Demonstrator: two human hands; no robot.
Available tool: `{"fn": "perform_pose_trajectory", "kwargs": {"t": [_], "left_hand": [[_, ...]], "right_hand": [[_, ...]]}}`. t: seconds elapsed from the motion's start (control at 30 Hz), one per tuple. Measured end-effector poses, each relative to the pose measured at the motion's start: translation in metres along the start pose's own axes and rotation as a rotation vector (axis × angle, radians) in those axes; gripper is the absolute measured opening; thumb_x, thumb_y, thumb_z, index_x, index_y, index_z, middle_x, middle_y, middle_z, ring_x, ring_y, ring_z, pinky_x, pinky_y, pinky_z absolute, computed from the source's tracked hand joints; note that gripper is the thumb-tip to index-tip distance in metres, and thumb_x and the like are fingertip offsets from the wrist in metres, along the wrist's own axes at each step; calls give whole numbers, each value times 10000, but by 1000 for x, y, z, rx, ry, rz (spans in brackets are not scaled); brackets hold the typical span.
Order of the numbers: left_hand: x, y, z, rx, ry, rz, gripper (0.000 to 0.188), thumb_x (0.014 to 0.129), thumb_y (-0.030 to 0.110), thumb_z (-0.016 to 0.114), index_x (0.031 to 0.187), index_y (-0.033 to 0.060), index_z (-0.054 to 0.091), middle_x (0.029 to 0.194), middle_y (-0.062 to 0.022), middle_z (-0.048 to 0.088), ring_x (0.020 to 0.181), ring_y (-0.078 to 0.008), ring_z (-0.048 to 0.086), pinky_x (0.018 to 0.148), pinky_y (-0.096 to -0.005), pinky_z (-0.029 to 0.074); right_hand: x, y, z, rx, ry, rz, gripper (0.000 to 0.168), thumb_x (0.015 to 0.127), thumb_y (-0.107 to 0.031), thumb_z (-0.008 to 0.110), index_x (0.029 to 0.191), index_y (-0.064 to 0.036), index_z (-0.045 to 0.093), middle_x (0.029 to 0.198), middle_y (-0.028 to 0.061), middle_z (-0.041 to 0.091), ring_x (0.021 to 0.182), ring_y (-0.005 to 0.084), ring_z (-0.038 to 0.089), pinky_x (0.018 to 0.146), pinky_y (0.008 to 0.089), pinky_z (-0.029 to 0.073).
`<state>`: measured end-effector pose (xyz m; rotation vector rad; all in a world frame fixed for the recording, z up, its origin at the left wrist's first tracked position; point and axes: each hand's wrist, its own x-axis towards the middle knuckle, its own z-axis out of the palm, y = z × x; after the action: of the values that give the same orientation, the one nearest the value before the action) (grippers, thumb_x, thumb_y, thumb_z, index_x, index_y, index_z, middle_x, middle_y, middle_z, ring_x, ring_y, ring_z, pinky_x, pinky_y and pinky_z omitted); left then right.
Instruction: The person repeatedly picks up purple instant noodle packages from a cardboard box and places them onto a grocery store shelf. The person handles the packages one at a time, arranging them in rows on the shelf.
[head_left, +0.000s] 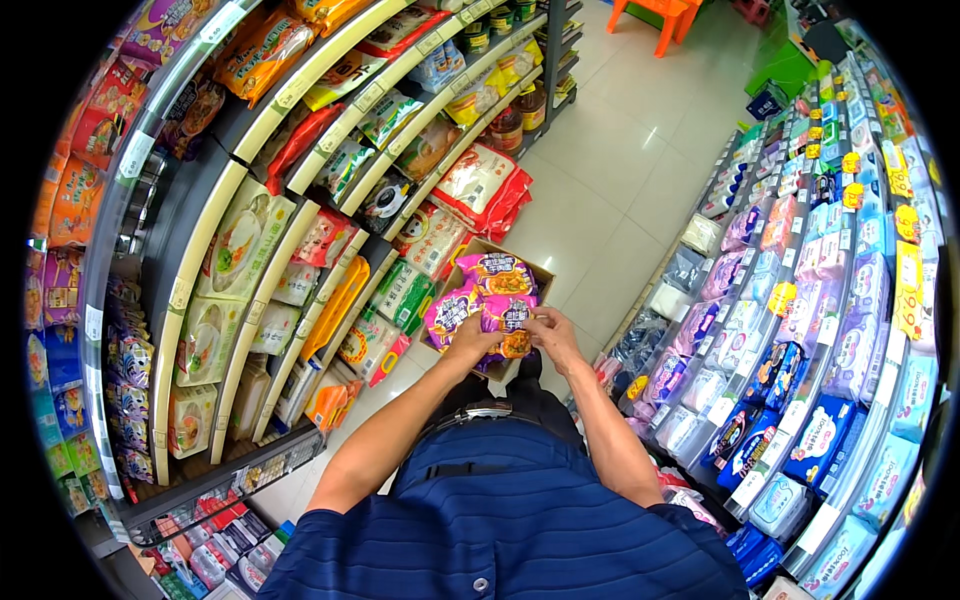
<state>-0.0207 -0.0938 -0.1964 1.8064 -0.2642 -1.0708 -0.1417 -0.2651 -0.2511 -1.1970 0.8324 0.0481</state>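
Observation:
A cardboard carton (546, 283) stands before me near the floor, holding several purple packets of instant noodles. One noodle packet (511, 319) is pinched between my two hands at the near side of the carton. My left hand (474, 341) grips its left edge, with the thumb on top. The fingers of my right hand (553, 336) hold its right edge. Another purple packet (496, 276) lies just beyond it, and a further packet (451, 316) sits at the left, beside my left hand. What lies under these packets is mostly hidden.
On the left, a grey shelf rack (217, 176) carries noodle packs and other bagged food. Bags of rice (405, 296) stand at its foot. Packaged paper and hygiene goods fill a shelf (757, 330) on the right. An orange stool (660, 19) stands at the aisle's far end.

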Motion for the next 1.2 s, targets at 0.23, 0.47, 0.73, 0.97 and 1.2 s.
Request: {"fn": "perform_pose_trajectory", "kwargs": {"t": [0.23, 0.47, 0.73, 0.97, 1.2], "left_hand": [[-23, 33, -15, -186, -4, -193, 505, 812, 122, 736, 1275, -12, 583, 1123, -68, 675, 946, -154, 653, 820, -274, 533], [-46, 57, -33, -460, -66, -119, 463, 816, 76, 683, 1267, 2, 611, 1187, -95, 696, 1045, -170, 669, 966, -295, 508], [-65, 76, -46, -494, -28, -58, 467, 787, 62, 684, 1247, 6, 629, 1151, -82, 715, 1027, -170, 678, 953, -292, 514], [-88, 117, -34, -112, 46, 90, 522, 825, 129, 704, 1320, -5, 606, 1112, -51, 712, 950, -135, 656, 854, -288, 522], [-86, 127, -32, 528, 30, 471, 530, 745, 156, 692, 1222, -63, 624, 1036, -243, 683, 986, -353, 672, 891, -427, 523]], "right_hand": [[-23, -43, -27, 199, -102, -112, 448, 933, -258, 760, 1289, -8, 652, 1031, 82, 726, 965, 150, 678, 866, 303, 542], [-41, -95, -34, 277, -209, -141, 342, 990, -284, 700, 1144, 21, 725, 1042, 90, 748, 926, 161, 703, 828, 328, 574], [-41, -111, -26, 189, -154, -332, 217, 949, -197, 737, 1008, 12, 728, 875, 44, 720, 749, 108, 652, 702, 267, 524], [-56, -136, -26, -220, 88, -585, 220, 909, -150, 712, 1058, 12, 708, 951, 83, 714, 866, 185, 684, 796, 311, 545], [-85, -212, 13, -582, -469, -810, 252, 912, -159, 726, 1109, -2, 722, 1030, 113, 698, 938, 238, 654, 849, 376, 516]]}}
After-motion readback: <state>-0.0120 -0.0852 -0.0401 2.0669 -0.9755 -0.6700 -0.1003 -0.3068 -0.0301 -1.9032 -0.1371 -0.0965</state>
